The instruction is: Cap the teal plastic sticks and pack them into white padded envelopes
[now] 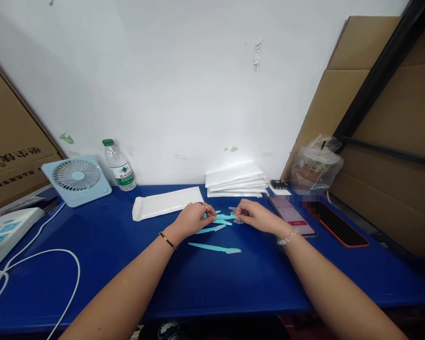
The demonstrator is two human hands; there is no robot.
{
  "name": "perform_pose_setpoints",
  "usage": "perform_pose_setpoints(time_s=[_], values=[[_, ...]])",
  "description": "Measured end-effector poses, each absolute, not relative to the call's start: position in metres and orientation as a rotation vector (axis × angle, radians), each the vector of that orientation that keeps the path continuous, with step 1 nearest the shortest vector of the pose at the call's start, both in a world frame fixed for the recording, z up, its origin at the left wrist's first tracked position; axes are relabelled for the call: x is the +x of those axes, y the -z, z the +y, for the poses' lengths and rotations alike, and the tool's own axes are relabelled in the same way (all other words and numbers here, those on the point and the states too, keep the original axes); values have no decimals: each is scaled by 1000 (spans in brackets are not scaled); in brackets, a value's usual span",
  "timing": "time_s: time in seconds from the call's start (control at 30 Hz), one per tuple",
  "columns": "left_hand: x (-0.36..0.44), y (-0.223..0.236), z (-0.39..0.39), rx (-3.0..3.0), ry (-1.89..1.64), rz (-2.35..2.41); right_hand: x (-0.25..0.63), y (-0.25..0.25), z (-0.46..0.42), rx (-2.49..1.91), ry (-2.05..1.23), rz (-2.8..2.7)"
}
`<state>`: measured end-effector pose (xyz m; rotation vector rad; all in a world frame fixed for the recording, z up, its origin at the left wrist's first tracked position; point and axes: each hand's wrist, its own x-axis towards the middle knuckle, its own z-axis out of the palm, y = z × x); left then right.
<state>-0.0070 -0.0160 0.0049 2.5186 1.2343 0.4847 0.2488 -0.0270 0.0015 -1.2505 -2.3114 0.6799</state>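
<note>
Several slim turquoise eyebrow razors lie on the blue table. The nearest razor (212,247) rests alone in front of my hands, and another razor (212,229) sits just behind it, partly under my left fingers. My left hand (194,219) is closed in a pinch at the left end of the small razor pile (224,221). Opposite it, my right hand (257,216) pinches the right end of a turquoise razor. Small clear plastic pieces (231,208) show beside my right fingertips. Fingers hide parts of the pile.
Behind my left hand lies a white padded envelope (166,202). A stack of white envelopes (235,180) stands against the wall. Two phones (293,216) and a bagged drink cup (315,165) are right; a fan (78,179), bottle (119,166) and power strip (10,231) are left.
</note>
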Motion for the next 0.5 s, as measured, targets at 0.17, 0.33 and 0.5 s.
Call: perform_pose_setpoints(time_s=[0.17,0.33,0.5], values=[[-6,-5,-16,2523,-510,1213,244,0,-28,-1204,-782,-2268],[-18,-3,-8,2459,-468,1365,253,8,-18,-1322,-710,-2221],[-22,-8,-12,2500,-432,1372,258,9,-17,-1323,-505,-2202]])
